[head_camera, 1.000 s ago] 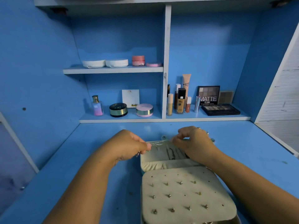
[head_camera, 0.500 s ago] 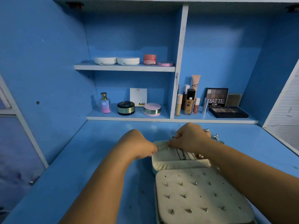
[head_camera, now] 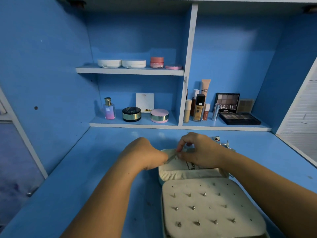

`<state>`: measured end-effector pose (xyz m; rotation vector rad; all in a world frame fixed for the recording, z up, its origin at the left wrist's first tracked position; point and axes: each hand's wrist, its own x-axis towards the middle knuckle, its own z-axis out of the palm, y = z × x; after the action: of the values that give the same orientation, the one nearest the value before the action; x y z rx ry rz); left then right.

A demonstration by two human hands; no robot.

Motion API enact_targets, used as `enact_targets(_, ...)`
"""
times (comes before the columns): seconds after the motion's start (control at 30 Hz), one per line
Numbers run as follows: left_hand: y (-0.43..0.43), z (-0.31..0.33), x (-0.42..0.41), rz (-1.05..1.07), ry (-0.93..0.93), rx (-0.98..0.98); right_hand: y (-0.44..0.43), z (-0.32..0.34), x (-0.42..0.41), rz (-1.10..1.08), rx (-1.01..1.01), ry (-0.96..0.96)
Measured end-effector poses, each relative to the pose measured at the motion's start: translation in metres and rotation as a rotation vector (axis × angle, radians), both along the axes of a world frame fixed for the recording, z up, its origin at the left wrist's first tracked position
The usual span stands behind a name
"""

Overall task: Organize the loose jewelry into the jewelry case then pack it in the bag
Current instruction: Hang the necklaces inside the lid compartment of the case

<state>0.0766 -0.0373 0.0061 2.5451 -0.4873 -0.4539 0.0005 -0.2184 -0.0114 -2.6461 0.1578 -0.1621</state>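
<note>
An open cream jewelry case [head_camera: 212,210] lies on the blue desk, its near panel studded with several small earrings. Behind that panel is the case's padded pocket half [head_camera: 173,172], with dark chains lying on it. My left hand [head_camera: 145,153] and my right hand [head_camera: 197,152] meet over the pocket's far edge. Both pinch a thin silver chain [head_camera: 172,158] stretched between them. More loose jewelry [head_camera: 221,143] lies on the desk behind my right hand, partly hidden by it.
Shelves at the back hold cosmetics: a perfume bottle [head_camera: 109,109], round compacts [head_camera: 131,114], foundation bottles [head_camera: 199,109] and eyeshadow palettes [head_camera: 240,118]. Blue side walls close in the desk [head_camera: 96,160]. A white slatted panel [head_camera: 301,109] stands at the right.
The view shifted, so the case sits further right. My hands drew closer together over the pocket edge, and my right fingers lifted to pinch the silver chain.
</note>
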Motion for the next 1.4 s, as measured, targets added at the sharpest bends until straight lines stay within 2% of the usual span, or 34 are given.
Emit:
enact_targets(0.13,0.0,0.001,-0.001,-0.048,0.008,0.005,0.0,-0.004,-0.004,0.079,-0.097,-0.023)
enact_targets(0.33,0.0,0.004,-0.007,-0.197,0.092,-0.037,-0.004,0.0,-0.016,0.111,-0.091,0.041)
enact_targets(0.63,0.003,0.007,-0.012,-0.4,0.108,-0.046,-0.01,-0.016,-0.03,0.085,-0.056,-0.209)
enact_targets(0.8,0.003,0.008,-0.01,-0.403,0.044,-0.227,-0.009,-0.016,-0.032,0.09,-0.013,-0.29)
enact_targets(0.9,0.002,0.009,-0.01,-0.417,-0.015,-0.355,-0.006,-0.011,-0.034,0.112,0.112,-0.235)
enact_targets(1.1,0.002,0.012,-0.015,-0.502,-0.052,-0.41,0.0,0.0,-0.039,0.197,0.402,-0.082)
enact_targets(1.27,0.002,0.015,-0.017,-0.565,-0.048,-0.489,0.007,-0.001,-0.039,0.285,0.527,-0.046)
enact_targets(1.4,0.001,0.014,-0.015,-0.542,-0.061,-0.51,0.005,-0.001,-0.039,0.272,0.558,-0.069)
